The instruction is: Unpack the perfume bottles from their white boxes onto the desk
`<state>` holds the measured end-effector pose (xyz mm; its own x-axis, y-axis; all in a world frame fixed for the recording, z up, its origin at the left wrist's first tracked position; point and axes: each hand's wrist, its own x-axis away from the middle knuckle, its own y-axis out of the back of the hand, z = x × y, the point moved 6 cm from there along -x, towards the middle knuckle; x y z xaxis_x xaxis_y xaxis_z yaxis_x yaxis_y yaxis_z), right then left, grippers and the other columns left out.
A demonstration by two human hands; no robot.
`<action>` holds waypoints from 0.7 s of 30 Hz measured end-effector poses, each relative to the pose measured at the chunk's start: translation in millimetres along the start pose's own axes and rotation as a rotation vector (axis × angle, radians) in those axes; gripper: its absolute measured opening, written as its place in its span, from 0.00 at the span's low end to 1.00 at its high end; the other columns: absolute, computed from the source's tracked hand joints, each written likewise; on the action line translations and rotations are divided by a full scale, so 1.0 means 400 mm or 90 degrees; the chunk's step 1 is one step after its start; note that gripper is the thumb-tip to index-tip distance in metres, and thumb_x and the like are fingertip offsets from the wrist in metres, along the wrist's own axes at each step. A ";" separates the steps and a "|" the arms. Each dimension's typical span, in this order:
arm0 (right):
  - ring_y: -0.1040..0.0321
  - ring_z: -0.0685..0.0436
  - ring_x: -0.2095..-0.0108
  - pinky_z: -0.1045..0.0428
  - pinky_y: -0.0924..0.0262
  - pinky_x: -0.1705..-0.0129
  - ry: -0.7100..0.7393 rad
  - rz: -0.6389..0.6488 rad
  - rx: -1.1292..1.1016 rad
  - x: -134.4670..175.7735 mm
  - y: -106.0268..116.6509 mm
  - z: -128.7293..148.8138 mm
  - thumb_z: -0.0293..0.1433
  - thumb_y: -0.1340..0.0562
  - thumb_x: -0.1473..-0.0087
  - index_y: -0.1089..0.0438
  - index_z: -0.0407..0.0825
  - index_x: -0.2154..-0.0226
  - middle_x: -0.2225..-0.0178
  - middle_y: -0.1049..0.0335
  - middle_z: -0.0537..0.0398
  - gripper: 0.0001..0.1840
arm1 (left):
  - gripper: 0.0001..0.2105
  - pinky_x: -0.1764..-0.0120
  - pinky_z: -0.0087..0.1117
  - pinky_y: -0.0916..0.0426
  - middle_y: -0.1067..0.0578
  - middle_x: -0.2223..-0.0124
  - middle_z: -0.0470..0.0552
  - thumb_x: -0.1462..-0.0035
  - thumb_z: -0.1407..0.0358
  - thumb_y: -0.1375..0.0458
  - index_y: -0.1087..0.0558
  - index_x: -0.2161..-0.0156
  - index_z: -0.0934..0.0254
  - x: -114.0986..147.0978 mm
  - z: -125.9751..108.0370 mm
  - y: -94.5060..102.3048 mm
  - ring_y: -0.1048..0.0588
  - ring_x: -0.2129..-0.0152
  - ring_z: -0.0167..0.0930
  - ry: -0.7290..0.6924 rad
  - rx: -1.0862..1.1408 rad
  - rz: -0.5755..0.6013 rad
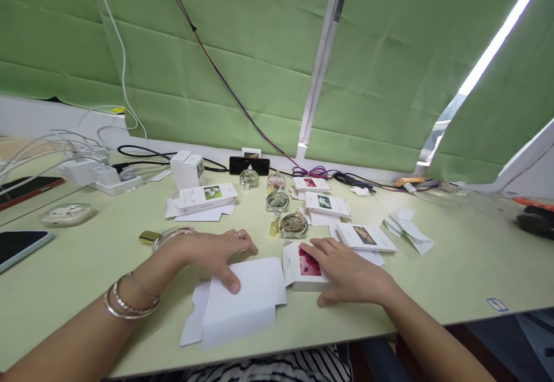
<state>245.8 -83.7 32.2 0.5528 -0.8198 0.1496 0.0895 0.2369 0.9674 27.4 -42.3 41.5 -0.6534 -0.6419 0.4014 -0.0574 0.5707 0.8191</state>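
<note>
Green pleated blinds hang behind the pale, smooth desk (454, 266) where you sit. Your left hand (212, 255) lies spread and flat, thumb pressing on the unfolded white card box blank (246, 304) at the near edge. Your right hand (346, 275) rests open, fingers loosely covering the small white carton with a red flower print (303, 263), just beside the blank. Round clear glass perfume bottles (294, 225) stand beyond your fingers, with more flat printed cartons (366, 236) near them.
</note>
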 end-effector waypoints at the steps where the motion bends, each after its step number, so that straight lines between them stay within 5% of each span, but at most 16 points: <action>1: 0.50 0.31 0.44 0.37 0.52 0.44 -0.008 -0.010 0.007 0.003 -0.002 -0.005 0.42 0.33 0.61 0.53 0.50 0.37 0.43 0.45 0.42 0.51 | 0.32 0.49 0.39 0.38 0.36 0.44 0.54 0.57 0.58 0.37 0.37 0.45 0.59 -0.006 0.001 -0.005 0.34 0.50 0.41 0.018 -0.021 -0.006; 5: 0.44 0.33 0.50 0.38 0.48 0.47 -0.022 -0.047 -0.074 0.026 0.023 -0.014 0.42 0.33 0.61 0.48 0.53 0.39 0.50 0.40 0.45 0.47 | 0.28 0.52 0.40 0.36 0.35 0.47 0.51 0.57 0.64 0.40 0.36 0.48 0.54 -0.022 0.023 -0.014 0.32 0.53 0.40 0.094 -0.031 -0.002; 9: 0.44 0.35 0.46 0.40 0.46 0.46 0.016 -0.190 -0.486 0.028 0.086 -0.006 0.48 0.36 0.57 0.50 0.55 0.40 0.43 0.44 0.47 0.45 | 0.24 0.51 0.38 0.36 0.34 0.49 0.51 0.54 0.63 0.41 0.35 0.49 0.57 -0.019 0.016 0.005 0.33 0.53 0.37 0.015 -0.012 -0.052; 11: 0.42 0.36 0.45 0.41 0.43 0.47 0.043 -0.291 -0.777 0.006 0.111 0.006 0.52 0.39 0.55 0.49 0.55 0.42 0.43 0.43 0.48 0.41 | 0.25 0.52 0.36 0.36 0.35 0.47 0.52 0.48 0.58 0.42 0.39 0.46 0.56 -0.007 -0.008 0.039 0.34 0.52 0.36 -0.066 0.006 -0.189; 14: 0.39 0.39 0.47 0.44 0.39 0.49 0.061 -0.352 -1.101 -0.056 0.122 0.056 0.51 0.37 0.56 0.44 0.55 0.47 0.46 0.38 0.50 0.36 | 0.27 0.56 0.36 0.33 0.35 0.49 0.54 0.45 0.52 0.44 0.45 0.43 0.56 0.036 -0.064 0.093 0.33 0.56 0.35 -0.211 -0.013 -0.494; 18: 0.35 0.42 0.52 0.46 0.35 0.54 0.048 -0.335 -1.262 -0.132 0.129 0.150 0.47 0.35 0.56 0.40 0.53 0.55 0.52 0.33 0.53 0.28 | 0.26 0.61 0.36 0.31 0.33 0.57 0.54 0.49 0.57 0.39 0.42 0.48 0.59 0.091 -0.135 0.097 0.32 0.60 0.35 -0.377 -0.148 -0.805; 21: 0.33 0.44 0.56 0.48 0.33 0.57 0.030 -0.320 -1.301 -0.162 0.129 0.191 0.43 0.35 0.55 0.39 0.52 0.59 0.59 0.31 0.55 0.23 | 0.20 0.65 0.33 0.30 0.31 0.62 0.52 0.49 0.70 0.41 0.39 0.51 0.60 0.107 -0.141 0.090 0.30 0.64 0.33 -0.376 -0.227 -0.928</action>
<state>151.4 -58.1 88.2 0.2094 -0.9775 -0.0270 0.7487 0.1781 -0.6385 39.8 -78.2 111.4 -0.3917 -0.1790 -0.9025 -0.7446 -0.5146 0.4252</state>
